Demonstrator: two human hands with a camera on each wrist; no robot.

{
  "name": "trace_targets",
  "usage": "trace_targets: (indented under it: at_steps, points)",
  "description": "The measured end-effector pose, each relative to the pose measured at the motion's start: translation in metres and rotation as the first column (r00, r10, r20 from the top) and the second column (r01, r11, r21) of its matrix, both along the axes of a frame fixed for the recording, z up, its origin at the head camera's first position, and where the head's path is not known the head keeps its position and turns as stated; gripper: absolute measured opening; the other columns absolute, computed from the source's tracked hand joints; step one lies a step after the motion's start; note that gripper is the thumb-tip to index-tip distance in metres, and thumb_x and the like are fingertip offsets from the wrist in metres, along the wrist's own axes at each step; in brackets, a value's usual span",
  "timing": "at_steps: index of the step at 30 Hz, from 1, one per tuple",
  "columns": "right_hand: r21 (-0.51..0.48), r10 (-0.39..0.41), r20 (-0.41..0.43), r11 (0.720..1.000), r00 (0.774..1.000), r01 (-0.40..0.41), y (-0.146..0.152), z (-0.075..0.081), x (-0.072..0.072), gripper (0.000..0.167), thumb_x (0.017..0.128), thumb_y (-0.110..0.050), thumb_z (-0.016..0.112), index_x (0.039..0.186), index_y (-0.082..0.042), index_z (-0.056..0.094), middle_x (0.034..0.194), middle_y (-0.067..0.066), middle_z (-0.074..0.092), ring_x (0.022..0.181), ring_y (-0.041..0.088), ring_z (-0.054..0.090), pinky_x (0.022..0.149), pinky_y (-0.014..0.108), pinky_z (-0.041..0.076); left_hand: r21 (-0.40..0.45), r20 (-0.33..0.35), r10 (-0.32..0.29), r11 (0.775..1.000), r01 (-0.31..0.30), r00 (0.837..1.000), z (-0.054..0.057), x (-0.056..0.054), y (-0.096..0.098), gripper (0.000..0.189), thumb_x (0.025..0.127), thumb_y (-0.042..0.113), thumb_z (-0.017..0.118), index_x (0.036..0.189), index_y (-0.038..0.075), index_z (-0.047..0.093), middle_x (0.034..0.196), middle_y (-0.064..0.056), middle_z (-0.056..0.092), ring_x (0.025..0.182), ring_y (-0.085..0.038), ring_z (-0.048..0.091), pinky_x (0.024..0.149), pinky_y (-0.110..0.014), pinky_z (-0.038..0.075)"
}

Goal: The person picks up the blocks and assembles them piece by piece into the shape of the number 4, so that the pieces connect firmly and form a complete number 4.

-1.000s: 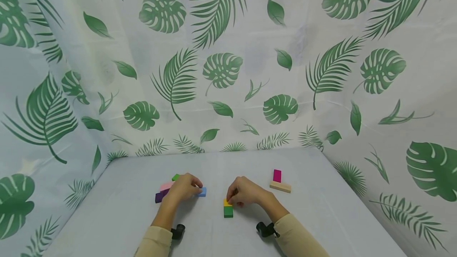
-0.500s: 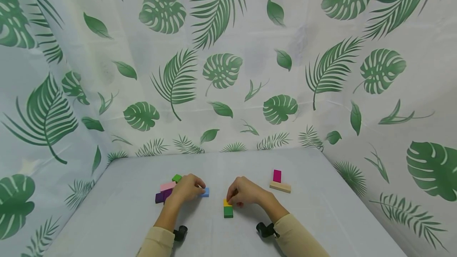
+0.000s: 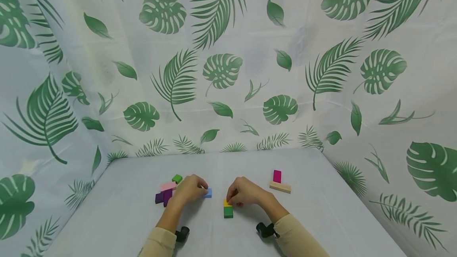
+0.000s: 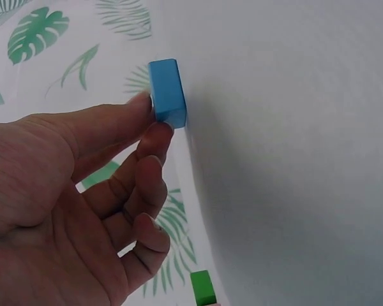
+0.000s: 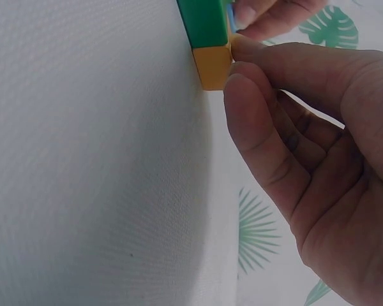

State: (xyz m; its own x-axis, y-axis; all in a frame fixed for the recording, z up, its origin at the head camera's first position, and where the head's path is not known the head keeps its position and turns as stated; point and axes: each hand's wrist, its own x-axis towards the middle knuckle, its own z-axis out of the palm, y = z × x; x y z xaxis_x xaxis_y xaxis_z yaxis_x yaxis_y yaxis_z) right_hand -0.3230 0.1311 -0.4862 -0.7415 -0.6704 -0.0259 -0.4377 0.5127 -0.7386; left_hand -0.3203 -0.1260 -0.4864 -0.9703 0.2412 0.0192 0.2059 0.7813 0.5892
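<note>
Between thumb and forefinger, my left hand (image 3: 192,188) pinches a light blue block (image 4: 168,92) by one end, close over the table. My right hand (image 3: 246,190) grips a yellow block (image 5: 213,69) at its side with thumb and fingertip. Butted end to end with the yellow one is a dark green block (image 3: 228,212), on the near side in the head view. The blue block is a short gap left of this pair. Part of the yellow block is hidden by the right fingers in the head view.
Left of my left hand lie pink (image 3: 168,186), purple (image 3: 167,197) and dark violet (image 3: 159,198) blocks, with a light green block (image 3: 177,178) behind. A magenta block (image 3: 277,176) and a tan bar (image 3: 280,186) lie at the right. Leaf-print cloth (image 3: 221,108) hangs behind the table.
My left hand has moved right with the blue block, narrowing the gap to the yellow and green blocks and uncovering more of the purple and light green ones. My right hand has stayed in place.
</note>
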Motion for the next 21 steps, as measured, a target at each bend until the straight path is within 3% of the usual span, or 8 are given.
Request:
trace_targets:
  at_steps: [21]
  points:
    - [-0.002, -0.004, 0.012, 1.0, 1.0, 0.004, 0.0, 0.0, 0.0, 0.009, 0.09, -0.003, 0.079, 0.085, -0.01, 0.08, 0.078, -0.003, 0.074, 0.056, 0.011, 0.061, 0.055, 0.026, 0.056, -0.015, 0.01, -0.007, 1.0, 0.007, 1.0, 0.0, 0.0, 0.011, 0.011, 0.092, 0.019, 0.079, 0.1, 0.012, 0.081, 0.09, 0.0, 0.073, 0.081, -0.015, 0.061, 0.074, -0.037, 0.052]
